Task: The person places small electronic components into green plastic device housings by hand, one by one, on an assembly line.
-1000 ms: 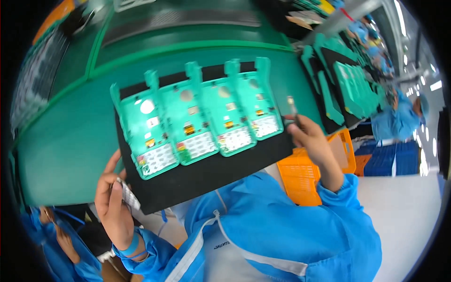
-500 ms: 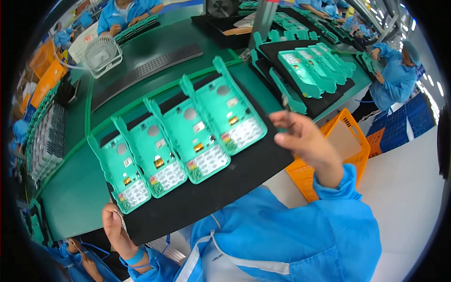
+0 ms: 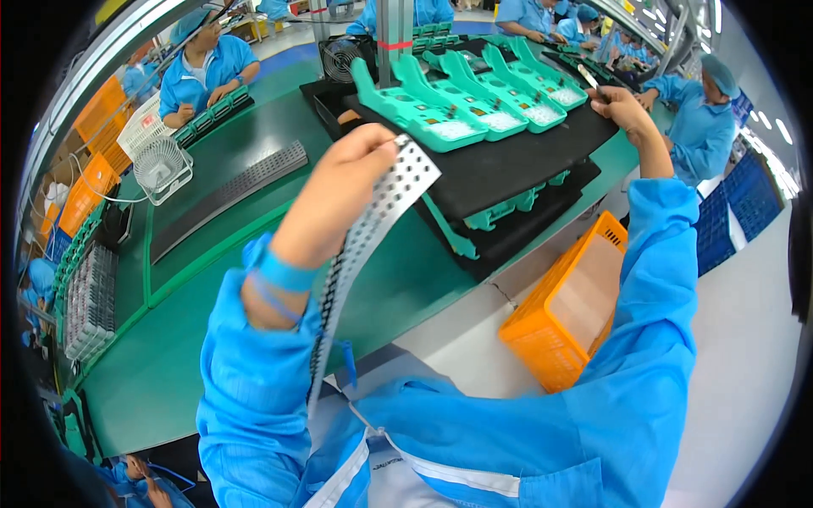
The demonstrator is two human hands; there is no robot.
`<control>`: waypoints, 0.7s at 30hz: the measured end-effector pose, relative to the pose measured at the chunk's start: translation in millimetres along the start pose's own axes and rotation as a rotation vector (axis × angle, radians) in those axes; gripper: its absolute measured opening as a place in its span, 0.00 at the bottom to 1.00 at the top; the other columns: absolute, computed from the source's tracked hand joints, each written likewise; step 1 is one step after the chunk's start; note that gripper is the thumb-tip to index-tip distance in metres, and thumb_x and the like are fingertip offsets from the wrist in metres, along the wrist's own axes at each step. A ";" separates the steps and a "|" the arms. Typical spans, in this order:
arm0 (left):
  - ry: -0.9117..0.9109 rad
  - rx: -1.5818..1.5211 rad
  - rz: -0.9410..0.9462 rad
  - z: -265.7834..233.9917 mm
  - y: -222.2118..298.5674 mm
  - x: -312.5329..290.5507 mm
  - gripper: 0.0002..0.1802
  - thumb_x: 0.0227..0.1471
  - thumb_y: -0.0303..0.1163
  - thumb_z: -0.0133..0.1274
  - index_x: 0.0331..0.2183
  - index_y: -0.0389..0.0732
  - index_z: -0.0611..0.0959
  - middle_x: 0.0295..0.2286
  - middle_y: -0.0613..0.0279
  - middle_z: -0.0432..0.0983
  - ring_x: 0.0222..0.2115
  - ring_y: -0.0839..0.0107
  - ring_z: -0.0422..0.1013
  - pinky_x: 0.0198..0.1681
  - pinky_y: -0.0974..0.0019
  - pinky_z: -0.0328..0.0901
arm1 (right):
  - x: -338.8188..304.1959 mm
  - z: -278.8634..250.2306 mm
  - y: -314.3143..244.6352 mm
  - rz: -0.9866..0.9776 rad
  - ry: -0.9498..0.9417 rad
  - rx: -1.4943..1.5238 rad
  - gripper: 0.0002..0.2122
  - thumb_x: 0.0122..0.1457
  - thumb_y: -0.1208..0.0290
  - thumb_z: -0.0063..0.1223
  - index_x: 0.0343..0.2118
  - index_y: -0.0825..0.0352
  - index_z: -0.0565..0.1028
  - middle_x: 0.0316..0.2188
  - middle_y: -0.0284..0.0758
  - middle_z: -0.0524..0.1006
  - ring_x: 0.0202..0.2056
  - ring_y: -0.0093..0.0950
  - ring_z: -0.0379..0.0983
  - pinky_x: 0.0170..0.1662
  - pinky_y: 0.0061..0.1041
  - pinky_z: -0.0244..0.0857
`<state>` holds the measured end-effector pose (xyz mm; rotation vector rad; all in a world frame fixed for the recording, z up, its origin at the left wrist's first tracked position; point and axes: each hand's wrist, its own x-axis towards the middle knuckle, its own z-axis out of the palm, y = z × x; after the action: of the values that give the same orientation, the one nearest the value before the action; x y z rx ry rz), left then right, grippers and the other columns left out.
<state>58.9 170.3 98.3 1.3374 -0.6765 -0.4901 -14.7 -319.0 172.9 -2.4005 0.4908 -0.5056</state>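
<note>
My left hand [image 3: 351, 173] is closed on a long white strip with rows of black squares [image 3: 377, 212], which hangs down along my forearm. Its fingertips are by the near left edge of a black board [image 3: 508, 161]; whether they also grip the board, I cannot tell. Four-sided green plastic housings [image 3: 449, 127] lie in a row on the board, white patterned panels toward me. At the board's right end, my right hand [image 3: 624, 112] is closed around slim tweezers [image 3: 588, 76], tips pointing up and left. Under the board, more green housings [image 3: 508, 212] lie on another black board.
A green-topped bench [image 3: 398, 279] runs beneath. On it lie a dark perforated strip [image 3: 246, 182] and a white basket [image 3: 161, 169]. An orange crate [image 3: 567, 305] stands below at right. Co-workers in blue [image 3: 207, 72] sit across and at right; a metal post [image 3: 395, 42] rises behind the board.
The black board with its green housings has moved from in front of me to the far right, over the other housings. Both my hands have reached forward with it.
</note>
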 end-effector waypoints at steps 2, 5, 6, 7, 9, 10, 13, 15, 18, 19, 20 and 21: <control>0.018 0.061 -0.022 10.5 -12.7 37.0 0.08 0.62 0.33 0.47 0.34 0.41 0.78 0.25 0.75 0.69 0.26 0.83 0.63 0.30 0.73 0.60 | 24.6 -2.4 15.4 0.049 -0.013 -0.110 0.15 0.61 0.78 0.54 0.52 0.71 0.77 0.36 0.24 0.76 0.39 0.17 0.68 0.44 0.21 0.63; -0.007 0.119 -0.029 12.0 -33.1 73.2 0.07 0.63 0.32 0.46 0.34 0.44 0.77 0.27 0.75 0.73 0.26 0.83 0.68 0.30 0.75 0.63 | 52.7 7.4 47.4 0.078 -0.016 -0.102 0.14 0.61 0.79 0.54 0.50 0.71 0.78 0.38 0.25 0.78 0.39 0.18 0.71 0.45 0.22 0.66; -0.004 0.174 -0.053 13.6 -36.6 75.5 0.05 0.62 0.31 0.47 0.32 0.44 0.76 0.26 0.77 0.70 0.26 0.85 0.64 0.30 0.76 0.60 | 57.1 12.9 62.6 0.079 0.001 -0.080 0.14 0.61 0.79 0.55 0.50 0.70 0.78 0.38 0.26 0.79 0.39 0.18 0.72 0.45 0.22 0.66; -0.012 0.198 -0.069 16.2 -39.2 77.4 0.05 0.61 0.31 0.47 0.32 0.45 0.75 0.26 0.77 0.68 0.27 0.85 0.62 0.31 0.76 0.59 | 60.9 15.6 76.7 0.081 0.019 -0.058 0.14 0.61 0.79 0.55 0.50 0.70 0.78 0.38 0.26 0.79 0.39 0.19 0.72 0.45 0.22 0.66; -0.014 0.219 -0.162 16.6 -38.5 72.3 0.04 0.61 0.31 0.47 0.32 0.45 0.75 0.26 0.76 0.68 0.28 0.85 0.62 0.33 0.76 0.59 | 58.8 27.5 80.2 0.086 0.008 -0.080 0.12 0.61 0.77 0.55 0.48 0.70 0.79 0.37 0.27 0.80 0.39 0.20 0.73 0.45 0.22 0.66; -0.008 0.221 -0.170 12.8 -42.5 72.0 0.04 0.61 0.31 0.47 0.32 0.45 0.75 0.26 0.76 0.68 0.28 0.85 0.62 0.33 0.76 0.59 | 55.7 27.6 80.4 0.038 0.053 -0.053 0.11 0.59 0.77 0.58 0.45 0.70 0.80 0.35 0.28 0.80 0.38 0.20 0.73 0.44 0.22 0.66; -0.074 0.232 -0.164 2.0 -48.8 64.0 0.04 0.61 0.31 0.49 0.33 0.44 0.75 0.27 0.77 0.68 0.29 0.85 0.63 0.34 0.75 0.59 | 38.1 21.7 91.5 -0.063 0.223 -0.077 0.10 0.64 0.71 0.56 0.43 0.70 0.79 0.36 0.28 0.80 0.40 0.19 0.73 0.44 0.20 0.65; 0.053 0.124 -0.010 -16.4 -50.2 36.9 0.06 0.61 0.32 0.49 0.33 0.41 0.77 0.27 0.74 0.69 0.29 0.83 0.63 0.34 0.74 0.61 | 13.2 33.4 56.9 -0.233 0.497 -0.019 0.12 0.65 0.66 0.56 0.44 0.70 0.79 0.35 0.28 0.80 0.35 0.16 0.69 0.40 0.18 0.62; 0.196 0.048 0.069 -37.7 -22.5 -20.4 0.07 0.64 0.32 0.50 0.37 0.39 0.78 0.29 0.75 0.71 0.32 0.85 0.65 0.37 0.77 0.61 | -88.3 73.7 -43.9 -0.343 0.378 0.366 0.13 0.68 0.63 0.51 0.43 0.69 0.79 0.36 0.29 0.77 0.30 0.14 0.62 0.34 0.16 0.55; 0.254 0.008 0.102 -46.2 -16.3 -42.2 0.07 0.64 0.32 0.50 0.37 0.39 0.78 0.30 0.74 0.72 0.32 0.85 0.65 0.37 0.78 0.61 | -123.4 89.4 -70.4 -0.366 0.277 0.520 0.12 0.68 0.65 0.50 0.42 0.69 0.79 0.37 0.30 0.77 0.30 0.13 0.61 0.33 0.16 0.52; 0.306 0.020 0.152 -52.0 -6.3 -65.4 0.06 0.64 0.31 0.51 0.38 0.38 0.78 0.30 0.74 0.72 0.32 0.85 0.65 0.37 0.78 0.61 | -155.7 109.0 -92.5 -0.466 0.237 0.525 0.11 0.67 0.65 0.51 0.39 0.69 0.79 0.36 0.30 0.77 0.29 0.14 0.61 0.31 0.14 0.51; 0.352 0.035 0.200 -55.9 4.4 -88.7 0.06 0.63 0.29 0.51 0.38 0.38 0.78 0.30 0.74 0.72 0.32 0.86 0.65 0.37 0.78 0.61 | -186.3 128.4 -113.4 -0.561 0.202 0.533 0.10 0.65 0.65 0.53 0.37 0.68 0.80 0.36 0.30 0.76 0.28 0.14 0.62 0.29 0.13 0.51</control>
<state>33.8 271.0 82.9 1.3296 -0.5201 -0.0774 -89.6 -85.8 109.1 -1.9475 -0.2364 -0.9876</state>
